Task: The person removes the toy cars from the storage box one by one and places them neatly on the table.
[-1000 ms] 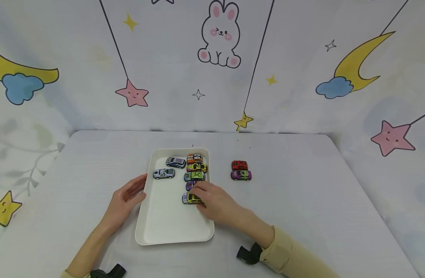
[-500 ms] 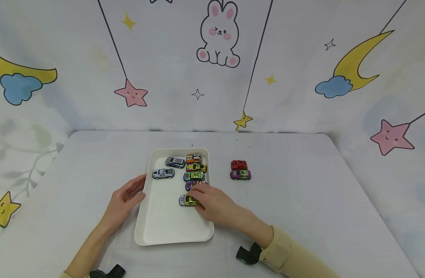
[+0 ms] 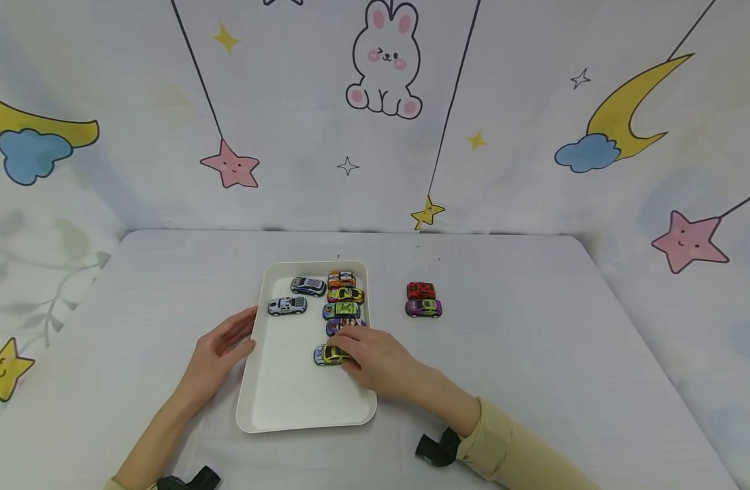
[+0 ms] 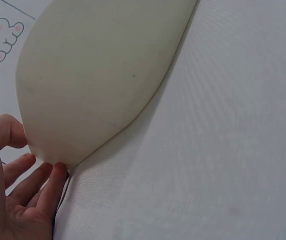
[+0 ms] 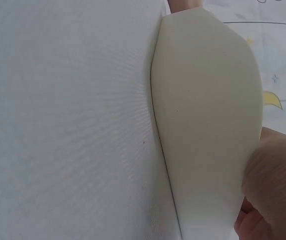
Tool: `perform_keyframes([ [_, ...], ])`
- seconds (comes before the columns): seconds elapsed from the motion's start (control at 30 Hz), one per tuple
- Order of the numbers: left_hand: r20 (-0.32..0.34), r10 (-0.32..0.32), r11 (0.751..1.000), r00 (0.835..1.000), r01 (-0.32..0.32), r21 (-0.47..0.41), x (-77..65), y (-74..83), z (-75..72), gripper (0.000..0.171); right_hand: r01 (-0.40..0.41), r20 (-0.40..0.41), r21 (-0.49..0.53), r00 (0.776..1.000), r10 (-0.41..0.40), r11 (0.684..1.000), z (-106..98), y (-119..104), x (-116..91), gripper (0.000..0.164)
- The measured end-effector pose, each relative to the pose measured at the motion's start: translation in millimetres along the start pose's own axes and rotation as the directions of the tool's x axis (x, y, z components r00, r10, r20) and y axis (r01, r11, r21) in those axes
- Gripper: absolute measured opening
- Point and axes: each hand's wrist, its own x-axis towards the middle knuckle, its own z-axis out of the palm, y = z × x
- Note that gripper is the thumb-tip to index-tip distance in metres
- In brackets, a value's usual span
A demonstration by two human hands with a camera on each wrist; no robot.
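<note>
A white tray (image 3: 283, 401) lies on the table with several small toy cars in it. My right hand (image 3: 384, 361) reaches over its right rim and pinches a yellow toy car (image 3: 326, 355), whose right end is hidden by my fingers. Just above it, a purple toy car (image 3: 338, 327) is partly covered by the same hand. My left hand (image 3: 218, 350) touches the tray's left edge with loosely extended fingers. In the left wrist view, the fingertips (image 4: 58, 167) rest against the tray's outer wall (image 4: 108, 75).
Green (image 3: 341, 310), yellow-and-black (image 3: 346, 295) and orange (image 3: 341, 280) toy cars form a column in the tray. Two silver toy cars (image 3: 287, 305) (image 3: 308, 286) sit to their left. Outside, red (image 3: 420, 290) and purple-green (image 3: 423, 308) toy cars stand right of the tray.
The yellow toy car in my right hand has slid slightly left and toward the near side, apart from the purple one. My left hand stays at the tray's edge.
</note>
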Motion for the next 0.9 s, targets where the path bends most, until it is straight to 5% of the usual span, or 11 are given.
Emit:
perform_keyframes([
  [0.57, 0.002, -0.013, 1.0, 1.0, 0.013, -0.007, -0.1, -2.5, -0.9, 0.051, 0.042, -0.064, 0.066, 0.997, -0.038, 0.997, 1.9, 2.4, -1.6, 0.038],
  [0.9, -0.002, -0.001, 1.0, 1.0, 0.001, -0.003, -0.2, -1.7, -0.7, 0.05, 0.174, -0.155, 0.075, 0.975, -0.161, 0.982, -3.4, 3.9, -8.8, 0.039],
])
